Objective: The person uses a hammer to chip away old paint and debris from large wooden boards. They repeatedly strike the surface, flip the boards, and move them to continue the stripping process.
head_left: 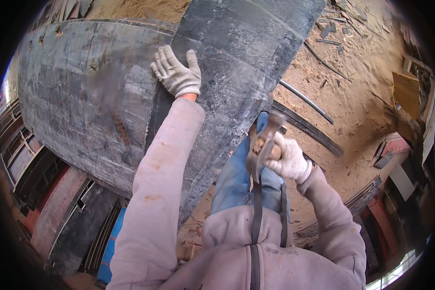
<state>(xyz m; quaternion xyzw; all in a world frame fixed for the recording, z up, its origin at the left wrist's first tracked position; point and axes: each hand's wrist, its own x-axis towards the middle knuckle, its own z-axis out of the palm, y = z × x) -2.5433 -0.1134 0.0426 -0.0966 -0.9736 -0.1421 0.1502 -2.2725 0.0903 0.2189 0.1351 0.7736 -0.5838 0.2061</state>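
Observation:
My left hand (pixel 177 72), in a pale knit glove, lies flat with its fingers stretched out on a dark, scuffed panel (pixel 227 72). Its fingertips reach toward the edge where this panel overlaps a second grey panel (pixel 92 82) on the left. In front of my thighs, my right hand (pixel 290 159), gloved too, is closed around a hammer (pixel 270 126). The metal head is slightly blurred and stands apart from the panel's right edge. Most of the grip is hidden by my fingers.
A metal tube (pixel 307 101) and a dark curved strip (pixel 308 128) extend right from beneath the panel. Wood scraps (pixel 336 31) litter the sandy ground. Stacked panels (pixel 58 208) stand at lower left, and boards (pixel 407 92) lean at far right.

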